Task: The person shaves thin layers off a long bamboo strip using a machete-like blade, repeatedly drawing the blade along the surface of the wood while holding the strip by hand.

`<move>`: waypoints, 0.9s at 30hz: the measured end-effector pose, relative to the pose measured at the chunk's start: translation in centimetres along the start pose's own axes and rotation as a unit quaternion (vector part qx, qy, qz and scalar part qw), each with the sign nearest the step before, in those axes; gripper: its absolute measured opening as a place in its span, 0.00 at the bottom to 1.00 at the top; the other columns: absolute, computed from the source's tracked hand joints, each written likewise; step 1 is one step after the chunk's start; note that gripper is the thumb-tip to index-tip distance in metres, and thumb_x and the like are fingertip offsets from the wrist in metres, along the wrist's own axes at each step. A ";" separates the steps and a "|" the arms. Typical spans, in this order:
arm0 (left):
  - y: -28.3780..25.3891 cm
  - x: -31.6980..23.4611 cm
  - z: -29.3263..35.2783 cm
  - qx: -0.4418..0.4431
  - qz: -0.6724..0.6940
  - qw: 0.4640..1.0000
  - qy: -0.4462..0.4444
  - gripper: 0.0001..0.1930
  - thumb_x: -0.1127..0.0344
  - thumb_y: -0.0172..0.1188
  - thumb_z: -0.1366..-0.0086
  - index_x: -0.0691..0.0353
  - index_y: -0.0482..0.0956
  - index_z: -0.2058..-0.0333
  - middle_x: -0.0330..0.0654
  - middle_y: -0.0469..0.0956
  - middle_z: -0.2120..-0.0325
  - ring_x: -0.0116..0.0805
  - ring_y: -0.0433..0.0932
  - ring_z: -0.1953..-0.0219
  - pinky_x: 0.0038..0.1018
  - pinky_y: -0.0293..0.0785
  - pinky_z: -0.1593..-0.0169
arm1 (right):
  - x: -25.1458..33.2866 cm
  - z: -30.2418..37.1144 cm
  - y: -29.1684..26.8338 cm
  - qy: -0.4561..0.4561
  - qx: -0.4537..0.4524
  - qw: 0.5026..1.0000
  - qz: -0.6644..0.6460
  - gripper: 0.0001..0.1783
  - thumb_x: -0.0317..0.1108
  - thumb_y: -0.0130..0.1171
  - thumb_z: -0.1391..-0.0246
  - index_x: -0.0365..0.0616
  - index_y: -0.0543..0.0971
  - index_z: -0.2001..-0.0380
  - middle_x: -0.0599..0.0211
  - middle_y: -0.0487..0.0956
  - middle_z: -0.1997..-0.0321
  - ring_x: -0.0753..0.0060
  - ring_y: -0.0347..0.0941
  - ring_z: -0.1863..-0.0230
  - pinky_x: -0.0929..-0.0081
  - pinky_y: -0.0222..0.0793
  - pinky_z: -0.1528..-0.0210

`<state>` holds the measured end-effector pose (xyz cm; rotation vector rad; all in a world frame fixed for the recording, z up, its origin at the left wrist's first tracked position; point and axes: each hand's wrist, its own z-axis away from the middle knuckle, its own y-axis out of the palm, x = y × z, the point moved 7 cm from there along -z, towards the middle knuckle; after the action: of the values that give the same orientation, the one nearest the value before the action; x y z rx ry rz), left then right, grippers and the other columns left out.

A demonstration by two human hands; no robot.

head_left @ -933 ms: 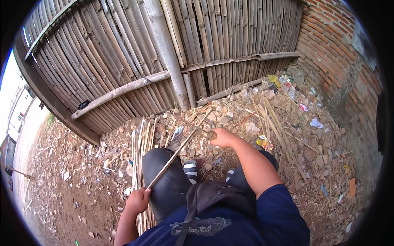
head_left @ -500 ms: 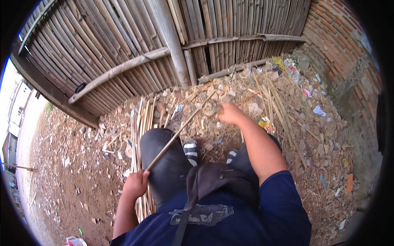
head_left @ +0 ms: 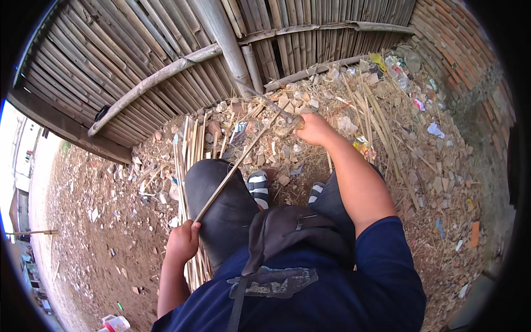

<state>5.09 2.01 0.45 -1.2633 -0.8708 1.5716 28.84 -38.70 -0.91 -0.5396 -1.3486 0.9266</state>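
Ground [head_left: 110, 238]: bare brown earth, strewn with stone, straw and litter.
Bamboo wall [head_left: 127, 61]: upright split slats, across the far side; lengthwise pole and slanting post fixed to it.
Brick wall [head_left: 453, 44]: reddish courses, far right.
Navy top [head_left: 332, 288]: worn by the person, nearest; faded printed patch.
Dark trousers [head_left: 204, 182]: knees bent and parted.
Black bag [head_left: 276, 232]: strapped on, at the lap.
Bundle of strips [head_left: 191, 146]: pale, narrow, lying lengthwise just left of the left leg.
Loose stalks [head_left: 381, 130]: dry, on the ground, far right.
Held strip [head_left: 238, 166]: single, slender; slants from the left hand over the left knee to the far right, tip near the blade. Contact with the blade cannot be told.
Knife [head_left: 268, 102]: long dark blade, pointing far left toward the post; handle end in the right hand.
Striped sandals [head_left: 258, 188]: one pair, black and white, between the knees.
Left grip [head_left: 182, 242]: closed around the strip's near end, thumb uppermost.
Right grip [head_left: 314, 130]: closed about the knife's handle, arm extended.
Container [head_left: 115, 323]: white and red, near left edge.
Wrapper [head_left: 363, 146]: yellow and red, right of the right hand.
White scrap [head_left: 436, 130]: crumpled, far right.
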 end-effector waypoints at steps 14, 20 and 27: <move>0.5 1.8 -0.9 0.126 0.163 0.975 -0.079 0.29 0.46 0.45 0.21 0.69 0.79 0.66 0.50 0.79 0.74 0.41 0.77 0.69 0.37 0.74 0.58 | 3.0 1.2 2.3 -0.085 -0.024 0.994 0.058 0.11 0.36 0.61 0.49 0.49 0.82 0.61 0.52 0.84 0.66 0.46 0.82 0.61 0.50 0.77 0.57; 1.4 1.9 -1.5 0.104 0.167 0.980 -0.023 0.28 0.45 0.46 0.22 0.67 0.76 0.69 0.46 0.76 0.77 0.38 0.74 0.72 0.37 0.74 0.61 | 2.3 0.3 2.9 -0.115 -0.035 0.992 0.036 0.15 0.35 0.62 0.51 0.51 0.82 0.58 0.54 0.85 0.64 0.45 0.82 0.61 0.50 0.77 0.57; 2.3 3.1 -1.5 0.217 0.305 0.922 -0.104 0.26 0.44 0.44 0.21 0.60 0.75 0.69 0.31 0.68 0.82 0.23 0.65 0.78 0.24 0.64 0.72 | 4.3 1.7 2.2 -0.124 -0.054 0.987 0.086 0.11 0.38 0.66 0.50 0.47 0.80 0.65 0.55 0.84 0.68 0.47 0.82 0.64 0.51 0.77 0.61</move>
<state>5.82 4.10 -3.00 -1.1010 -0.2075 2.2716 26.44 -34.28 0.21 -0.6475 -1.6028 1.0933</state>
